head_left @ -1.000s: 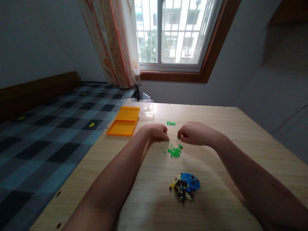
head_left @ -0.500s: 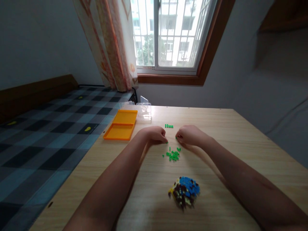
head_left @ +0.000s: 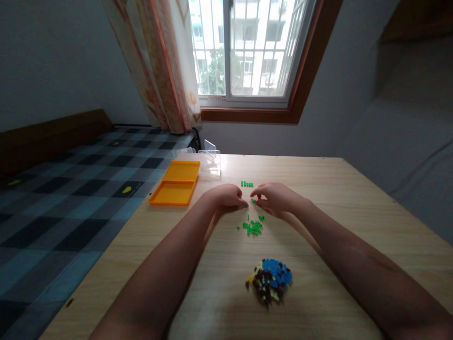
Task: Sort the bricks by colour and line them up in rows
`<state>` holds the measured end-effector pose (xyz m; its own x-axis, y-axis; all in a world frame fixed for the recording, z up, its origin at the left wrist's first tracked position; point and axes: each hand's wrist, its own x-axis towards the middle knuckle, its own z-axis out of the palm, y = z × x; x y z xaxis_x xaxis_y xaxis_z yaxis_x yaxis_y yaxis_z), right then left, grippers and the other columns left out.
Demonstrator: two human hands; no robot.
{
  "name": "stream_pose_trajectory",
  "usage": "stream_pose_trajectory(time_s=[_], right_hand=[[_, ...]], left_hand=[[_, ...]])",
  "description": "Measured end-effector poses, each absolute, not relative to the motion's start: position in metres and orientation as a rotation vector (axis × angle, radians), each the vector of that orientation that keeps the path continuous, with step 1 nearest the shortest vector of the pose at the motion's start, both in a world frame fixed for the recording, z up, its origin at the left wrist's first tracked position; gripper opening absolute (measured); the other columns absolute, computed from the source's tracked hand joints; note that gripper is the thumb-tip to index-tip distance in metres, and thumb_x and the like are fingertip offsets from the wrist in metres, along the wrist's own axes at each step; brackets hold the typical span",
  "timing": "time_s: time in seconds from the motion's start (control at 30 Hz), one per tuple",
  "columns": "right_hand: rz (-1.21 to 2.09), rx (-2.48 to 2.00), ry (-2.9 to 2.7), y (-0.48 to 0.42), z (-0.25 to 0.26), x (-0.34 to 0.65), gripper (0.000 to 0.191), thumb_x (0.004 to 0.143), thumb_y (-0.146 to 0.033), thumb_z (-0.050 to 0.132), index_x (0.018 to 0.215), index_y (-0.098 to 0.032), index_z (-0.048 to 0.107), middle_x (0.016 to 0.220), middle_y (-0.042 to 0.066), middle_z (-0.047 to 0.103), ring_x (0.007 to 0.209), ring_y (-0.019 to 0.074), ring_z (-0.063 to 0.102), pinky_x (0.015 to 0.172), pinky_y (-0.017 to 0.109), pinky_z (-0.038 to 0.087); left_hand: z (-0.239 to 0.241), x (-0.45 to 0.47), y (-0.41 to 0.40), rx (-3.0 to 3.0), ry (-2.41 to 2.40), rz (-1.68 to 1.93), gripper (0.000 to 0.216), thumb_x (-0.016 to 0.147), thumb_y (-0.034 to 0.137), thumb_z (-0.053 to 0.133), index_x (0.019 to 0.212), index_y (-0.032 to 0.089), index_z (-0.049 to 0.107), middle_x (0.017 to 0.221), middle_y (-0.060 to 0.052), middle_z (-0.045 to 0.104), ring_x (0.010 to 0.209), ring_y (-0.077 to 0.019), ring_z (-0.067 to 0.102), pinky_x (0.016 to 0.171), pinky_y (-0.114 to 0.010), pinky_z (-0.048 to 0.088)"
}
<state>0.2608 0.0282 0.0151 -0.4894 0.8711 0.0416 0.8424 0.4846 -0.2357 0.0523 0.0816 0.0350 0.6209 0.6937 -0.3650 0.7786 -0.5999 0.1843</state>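
**Right-hand fingers parted over a small green piece**

The person's two hands meet near the middle of a pale wooden table (head_left: 350, 198). Compared with half a second earlier, the right hand (head_left: 278, 196) has unfolded from a closed pinch: index finger and thumb now stand apart, and the right-hand piece (head_left: 254, 201), green, shows beside the thumb tip, closer to the other hand. This suggests a piece being released or regripped rather than carried. The left hand (head_left: 228, 196) remains curled, its fingertips low at the left-hand piece (head_left: 247, 206), also green; whether that piece is pinched or merely pressed cannot be told. Beyond the hands lies a short row of green pieces (head_left: 247, 184), evidently arranged; nearer the person, a loose green heap (head_left: 253, 228) remains unsorted. A mixed heap (head_left: 271, 281) of blue, dark and yellow pieces lies nearest the person, untouched.
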Motion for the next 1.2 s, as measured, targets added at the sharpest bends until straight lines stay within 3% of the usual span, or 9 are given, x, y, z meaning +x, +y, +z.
stream_pose_trajectory(time_s=[0.23,0.57,0.73,0.87,0.93,1.07,1.2], right_hand=[[0.663,-1.236,-2.325,0.045,-0.012,0.277,0.014,0.082,-0.024,0.07,0.092,-0.021,0.078,0.084,0.002,0.067,0.062,0.0107,0.051,0.061,0.023,0.039],[0.851,-1.252,-2.073,0.049,-0.03,0.281,0.028,0.078,-0.033,0.073,0.103,-0.02,0.078,0.076,0.0,0.066,0.057,0.0095,0.046,0.056,0.024,0.035],[0.746,-1.336,-2.058,0.046,-0.03,0.279,0.02,0.077,-0.035,0.074,0.088,-0.019,0.079,0.071,0.001,0.065,0.06,0.0113,0.049,0.057,0.024,0.036],[0.576,-1.318,-2.083,0.03,-0.03,0.277,0.015,0.083,-0.03,0.07,0.087,-0.02,0.08,0.076,0.003,0.067,0.066,0.0133,0.055,0.062,0.026,0.039],[0.533,-1.28,-2.077,0.017,-0.031,0.275,0.017,0.086,-0.027,0.066,0.093,-0.021,0.08,0.082,0.004,0.067,0.068,0.0135,0.056,0.064,0.026,0.041],[0.552,-1.249,-2.019,-0.008,-0.031,0.274,0.024,0.087,-0.023,0.064,0.107,-0.02,0.076,0.086,0.005,0.066,0.072,0.015,0.057,0.065,0.027,0.044],[0.567,-1.224,-1.97,-0.018,-0.03,0.274,0.021,0.086,-0.018,0.064,0.102,-0.02,0.076,0.089,0.006,0.067,0.075,0.0154,0.059,0.067,0.028,0.045]], left_hand=[[0.032,0.057,0.08,2.538,1.25,-0.349,0.052,0.084,0.063,0.051,0.088,0.017,0.076,0.079,-0.011,0.072,0.069,-0.0199,0.057,0.064,-0.029,0.038],[0.037,0.046,0.082,2.487,1.171,-0.325,0.042,0.086,0.055,0.053,0.078,0.018,0.071,0.067,-0.002,0.063,0.061,-0.0148,0.049,0.058,-0.028,0.033],[0.035,0.043,0.081,2.482,1.144,-0.287,0.033,0.083,0.049,0.057,0.073,0.019,0.066,0.064,0.001,0.058,0.06,-0.0143,0.048,0.057,-0.027,0.031],[0.027,0.039,0.074,2.5,1.111,-0.226,0.036,0.082,0.053,0.058,0.074,0.019,0.065,0.068,0.0,0.061,0.061,-0.0152,0.048,0.058,-0.028,0.03],[0.02,0.034,0.067,2.536,1.096,-0.141,0.038,0.081,0.056,0.059,0.074,0.019,0.063,0.07,-0.001,0.061,0.063,-0.0155,0.047,0.059,-0.028,0.03],[0.003,0.022,0.053,2.683,0.92,0.453,0.034,0.085,0.045,0.061,0.066,0.018,0.054,0.07,-0.001,0.057,0.069,-0.0152,0.048,0.065,-0.027,0.032],[-0.005,0.017,0.048,2.587,0.773,0.576,0.035,0.087,0.04,0.06,0.062,0.018,0.048,0.062,0.002,0.049,0.061,-0.0126,0.043,0.06,-0.026,0.03]])
